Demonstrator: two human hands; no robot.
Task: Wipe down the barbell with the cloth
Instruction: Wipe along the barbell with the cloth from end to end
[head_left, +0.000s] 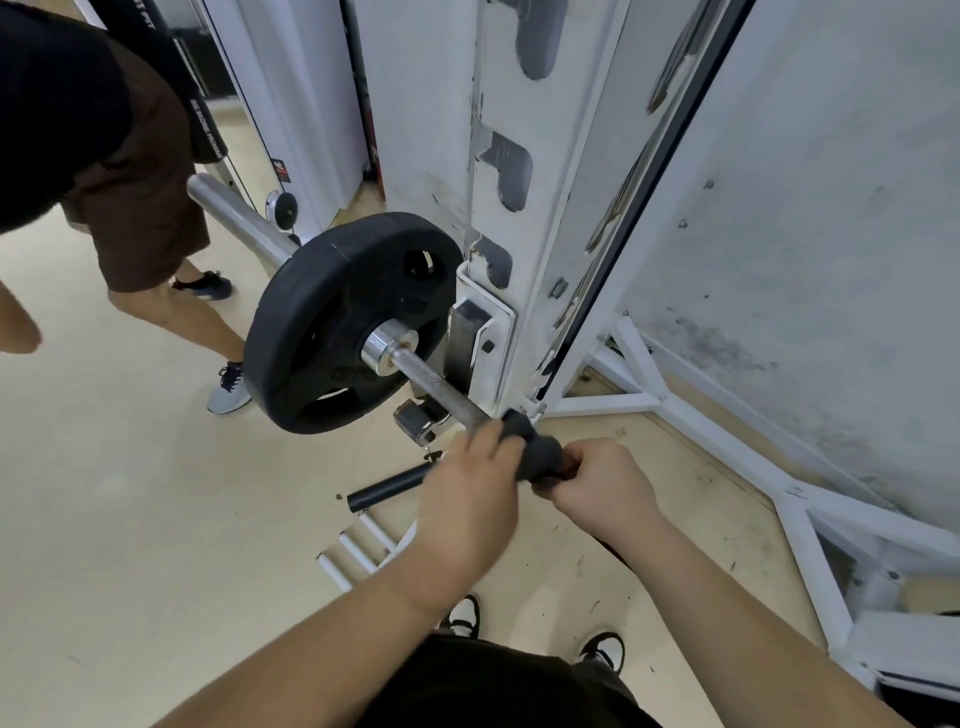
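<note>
A steel barbell (441, 387) rests in a white rack, its knurled shaft running from a black weight plate (332, 322) toward me. The bar's sleeve (234, 213) sticks out past the plate at upper left. A dark grey cloth (535, 447) is wrapped around the shaft near the rack upright. My left hand (467, 499) grips the cloth from the left. My right hand (602, 488) is closed on the cloth's near end. The shaft under the cloth and hands is hidden.
The white rack upright (519, 182) with its hook slots stands just behind the bar. White frame legs (727, 447) spread over the beige floor at right. Another person (130, 171) in brown shorts stands at left. A black tube (389, 488) lies on the floor below the bar.
</note>
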